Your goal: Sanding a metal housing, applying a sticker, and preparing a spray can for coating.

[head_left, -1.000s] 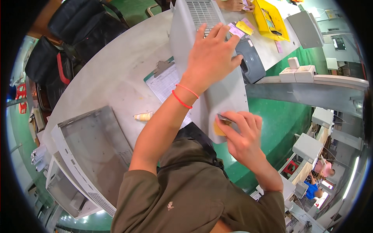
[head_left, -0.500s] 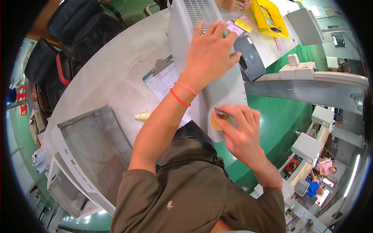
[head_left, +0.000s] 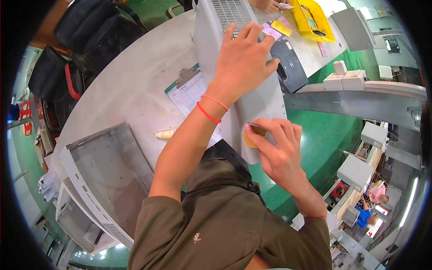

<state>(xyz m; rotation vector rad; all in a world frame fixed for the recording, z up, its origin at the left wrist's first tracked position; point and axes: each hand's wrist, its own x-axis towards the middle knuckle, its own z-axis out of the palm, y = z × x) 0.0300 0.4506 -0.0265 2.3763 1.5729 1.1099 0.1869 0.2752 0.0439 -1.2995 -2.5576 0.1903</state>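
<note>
The right hand [head_left: 282, 150] pinches a small yellow-brown pad [head_left: 249, 141] between thumb and fingers; the pad pokes out to the left of the fingertips, over the near end of a grey metal case [head_left: 265, 101]. Whether its whole face touches the metal is hard to tell. Farther up the same case, the left hand [head_left: 245, 65] lies palm down, fingers spread and gripping nothing, its fingertips beside the wire grille [head_left: 230, 13]. The pad is well apart from this hand. Left of the case, a clipboard [head_left: 183, 82] with a printed sheet lies on the table [head_left: 121, 90], near a pale roll [head_left: 164, 134]. Right of the case stands a dark grey box [head_left: 290, 67], with a yellow tray [head_left: 297, 24] beyond.
</note>
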